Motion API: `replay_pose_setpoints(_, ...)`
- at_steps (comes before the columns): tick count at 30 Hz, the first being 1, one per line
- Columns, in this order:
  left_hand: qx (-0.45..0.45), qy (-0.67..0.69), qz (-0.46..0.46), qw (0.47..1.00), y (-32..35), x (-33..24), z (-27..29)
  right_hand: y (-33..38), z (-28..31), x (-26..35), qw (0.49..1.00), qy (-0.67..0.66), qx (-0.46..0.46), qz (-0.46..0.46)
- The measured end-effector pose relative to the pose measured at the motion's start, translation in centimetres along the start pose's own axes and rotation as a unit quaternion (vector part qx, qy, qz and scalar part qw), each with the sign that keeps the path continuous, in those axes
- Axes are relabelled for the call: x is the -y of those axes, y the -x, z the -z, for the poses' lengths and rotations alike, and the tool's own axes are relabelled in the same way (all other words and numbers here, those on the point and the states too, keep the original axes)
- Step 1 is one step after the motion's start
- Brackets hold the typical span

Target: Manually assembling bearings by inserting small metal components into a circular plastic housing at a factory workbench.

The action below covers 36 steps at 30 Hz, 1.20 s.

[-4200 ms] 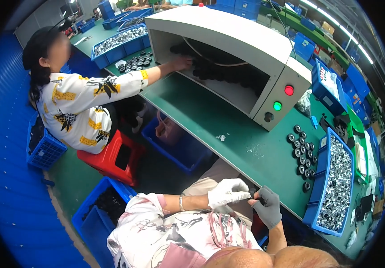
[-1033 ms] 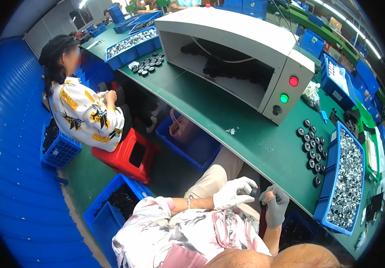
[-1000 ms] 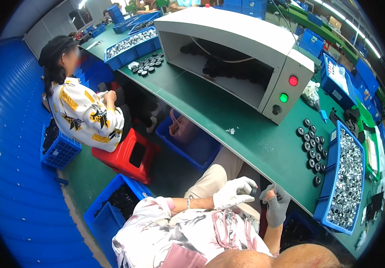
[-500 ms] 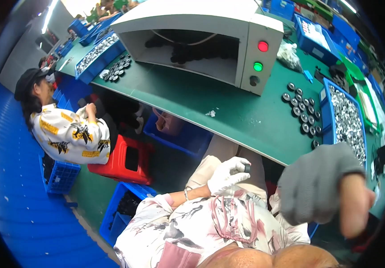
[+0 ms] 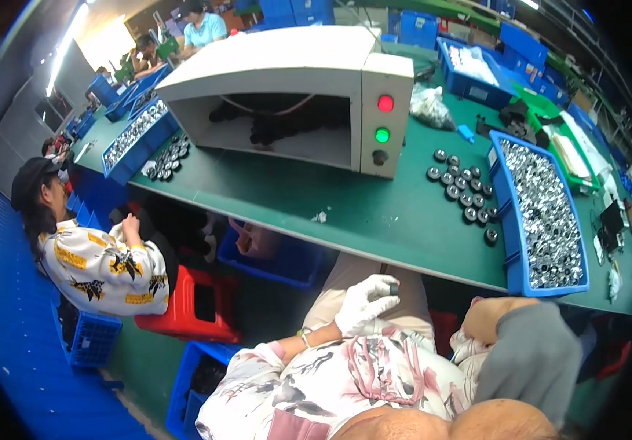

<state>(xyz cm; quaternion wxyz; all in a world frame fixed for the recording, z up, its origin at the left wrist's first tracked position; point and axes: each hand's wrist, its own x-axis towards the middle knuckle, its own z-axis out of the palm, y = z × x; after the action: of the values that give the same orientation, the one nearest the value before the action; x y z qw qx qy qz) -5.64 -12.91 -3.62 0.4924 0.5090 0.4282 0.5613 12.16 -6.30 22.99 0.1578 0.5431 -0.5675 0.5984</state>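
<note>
My left hand (image 5: 363, 304), in a white glove, is above my lap. Its thumb and fingers pinch a small black cylindrical part (image 5: 393, 290). My right hand (image 5: 532, 356), in a grey glove, hangs to the right of my body, below the table edge, with the back of the hand showing. Its fingertips are blurred, so whether they hold anything is unclear. On the green table (image 5: 272, 183), several black round parts with shiny centres (image 5: 466, 187) stand in a cluster. Beside them, a blue bin (image 5: 503, 220) is full of small shiny metal pieces (image 5: 547, 220).
A white box-shaped machine (image 5: 257, 73) with red and green lights stands on the table, dark parts inside its opening. Another person (image 5: 103, 257) sits at the left by a red stool (image 5: 191, 304). Blue crates (image 5: 191, 385) stand on the floor. A plastic bag (image 5: 432, 106) lies behind the machine.
My right hand has dropped lower, from beside the bin to beside my body. The left hand keeps its pinch on the black part. The whole view has tilted upward.
</note>
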Motion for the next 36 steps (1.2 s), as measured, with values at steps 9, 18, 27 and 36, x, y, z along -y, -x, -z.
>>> replay_pose_setpoints(9,-0.013,-0.068,-0.102,0.992,-2.7,-2.5,1.3,13.7,-5.9,1.1,0.847,0.186,-0.280,-0.413)
replay_pose_setpoints(18,0.026,-0.013,-0.111,0.993,-9.9,-3.5,0.5,17.4,-4.6,13.8,0.323,0.541,-0.720,-0.292)
replay_pose_setpoints(27,-0.015,-0.126,-0.121,0.984,-12.7,-1.4,-1.9,27.1,2.9,20.0,0.190,0.640,-0.486,-0.565)
replay_pose_setpoints(36,0.002,-0.136,-0.123,0.983,-12.5,-1.1,-1.5,28.1,5.7,18.0,0.101,0.652,-0.365,-0.657)
